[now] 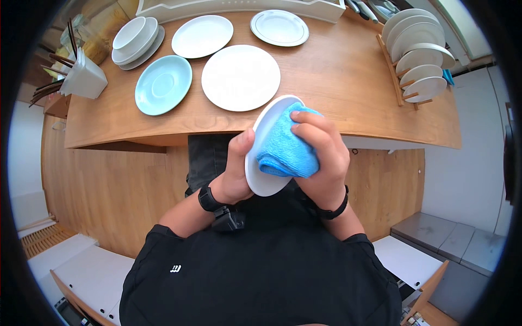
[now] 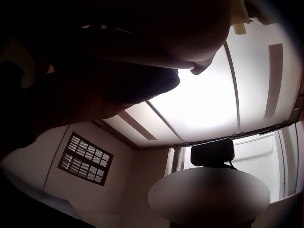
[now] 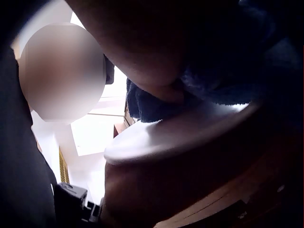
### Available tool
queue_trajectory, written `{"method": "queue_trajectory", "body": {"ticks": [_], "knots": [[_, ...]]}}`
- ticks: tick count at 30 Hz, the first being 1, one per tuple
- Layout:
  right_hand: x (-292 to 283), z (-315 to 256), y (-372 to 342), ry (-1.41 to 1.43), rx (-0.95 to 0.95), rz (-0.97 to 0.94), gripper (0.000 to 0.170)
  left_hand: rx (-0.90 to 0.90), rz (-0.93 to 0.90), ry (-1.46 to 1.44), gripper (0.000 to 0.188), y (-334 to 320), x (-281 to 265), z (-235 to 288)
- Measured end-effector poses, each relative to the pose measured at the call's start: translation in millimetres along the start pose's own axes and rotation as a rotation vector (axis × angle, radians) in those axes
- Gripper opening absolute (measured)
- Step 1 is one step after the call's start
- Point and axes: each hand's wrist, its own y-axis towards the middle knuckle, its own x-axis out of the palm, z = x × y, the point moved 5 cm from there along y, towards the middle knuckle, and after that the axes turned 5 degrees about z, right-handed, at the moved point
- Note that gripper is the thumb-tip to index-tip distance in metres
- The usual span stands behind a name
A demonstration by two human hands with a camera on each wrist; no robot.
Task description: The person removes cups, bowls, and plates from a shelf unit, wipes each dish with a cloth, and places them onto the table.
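Note:
Tilted up in front of the person's torso is a white plate [image 1: 267, 186], which the left hand [image 1: 235, 173] grips by its left edge, thumb along the rim. A folded blue cloth [image 1: 288, 145] is bunched in the right hand [image 1: 328, 149], whose fingers curl over it and press it against the plate's face. The cloth hides much of that face. In the right wrist view the plate [image 3: 137, 145] lies under the dark-looking cloth [image 3: 142, 107]. The left wrist view is mostly dark, with the hand's underside [image 2: 190, 38] near the top.
On the wooden table [image 1: 337, 70] lie a light-blue plate [image 1: 163, 85], white plates [image 1: 241, 77] and stacked bowls [image 1: 130, 33]. A white chopstick holder [image 1: 86, 76] stands at the left, a wooden rack [image 1: 390, 70] with several dishes at the right. A white shelf [image 1: 239, 10] runs along the back.

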Motion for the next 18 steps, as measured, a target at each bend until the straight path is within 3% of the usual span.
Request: {"method": "queue_trajectory", "body": {"ticks": [1,3,5,7,10,13,18], "knots": [[-0.9,-1.1,-0.5,0.003,0.003,-0.004,0.045,0.008,0.033,0.000,0.110,1.1,-0.3,0.0],[5.5,-4.9,-0.8,-0.071,-0.042,-0.216,0.047,0.042,0.057,-0.059,0.110,7.7,-3.3,1.8],[3.3,-4.7,-1.3,-0.054,-0.037,-0.260,0.051,0.157,0.042,-0.214,0.113,14.5,-7.5,7.3],[3.1,-7.0,-2.6,-0.018,0.000,-0.444,0.060,0.173,0.000,-0.196,0.114,13.6,-1.9,15.8],[-0.4,-13.7,1.0,-0.026,0.055,-0.566,0.072,0.166,-0.020,-0.349,0.113,12.3,-0.6,16.1],[3.2,-16.1,-0.2,0.016,0.126,-0.631,0.075,0.170,-0.021,-0.362,0.113,11.9,-0.6,16.1],[10.5,-11.1,-9.9,0.112,0.139,-0.581,0.077,0.155,-0.047,-0.331,0.111,10.6,2.2,16.5]]}}
